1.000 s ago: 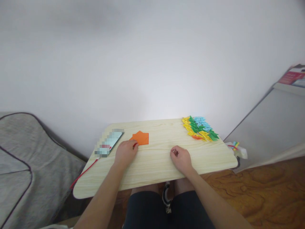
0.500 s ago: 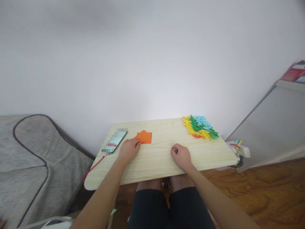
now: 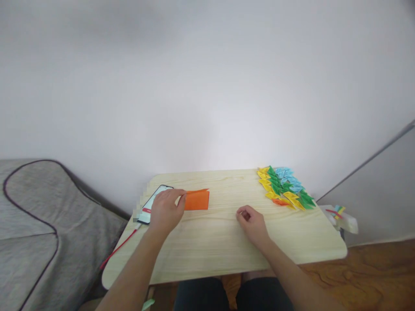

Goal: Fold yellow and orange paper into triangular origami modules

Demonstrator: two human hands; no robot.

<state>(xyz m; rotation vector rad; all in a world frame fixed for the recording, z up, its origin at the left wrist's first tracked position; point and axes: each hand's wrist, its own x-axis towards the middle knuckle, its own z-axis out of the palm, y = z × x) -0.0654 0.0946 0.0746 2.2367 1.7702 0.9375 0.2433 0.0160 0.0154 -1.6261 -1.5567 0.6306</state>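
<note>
An orange sheet of paper [image 3: 197,200] lies folded on the pale wooden table [image 3: 227,242], left of the middle. My left hand [image 3: 165,211] pinches its left edge, fingers closed on the paper. My right hand [image 3: 252,221] rests on the tabletop to the right, loosely curled with nothing visible in it, well apart from the paper.
A phone [image 3: 151,204] lies at the table's left end, partly under my left hand, with a red cable [image 3: 118,249] hanging off the edge. Several folded paper pieces [image 3: 285,188] in yellow, green, blue and orange sit at the far right corner. Grey bedding [image 3: 29,233] lies left.
The orange paper has gone from an open pointed shape to a flatter folded rectangle under my left hand. The camera has shifted, tilting the view; my right hand stayed curled on the table.
</note>
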